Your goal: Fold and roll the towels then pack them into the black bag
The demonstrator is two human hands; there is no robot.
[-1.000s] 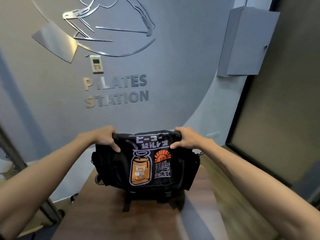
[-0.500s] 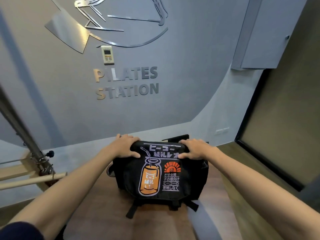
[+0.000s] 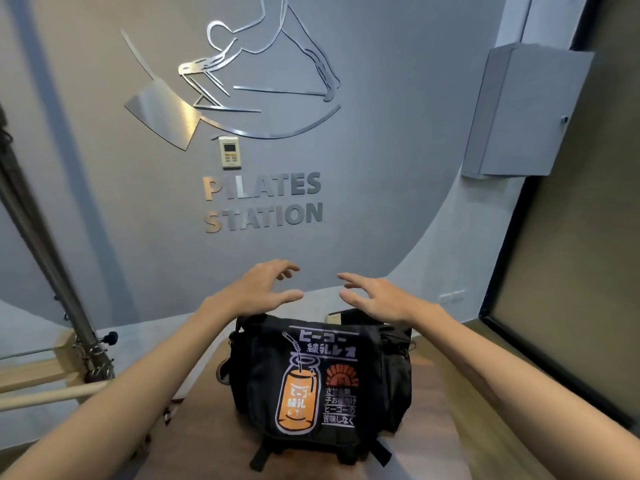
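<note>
The black bag (image 3: 322, 386) stands upright on a brown wooden table (image 3: 194, 441), its flap closed, with an orange drink print and white lettering facing me. My left hand (image 3: 263, 289) hovers above the bag's top left edge, fingers spread and loosely bent, holding nothing. My right hand (image 3: 374, 296) hovers above the top right edge in the same way, apart from the bag. No towel shows in this view.
A grey wall with metal "PILATES STATION" lettering (image 3: 263, 202) rises just behind the table. A metal pole and wooden bar (image 3: 52, 396) stand at the left. A grey wall cabinet (image 3: 519, 112) hangs at the upper right beside a dark-framed panel (image 3: 568, 271).
Both hands have let go of the bag's top edge and lifted off it with fingers spread. The bag now rests on the table by itself.
</note>
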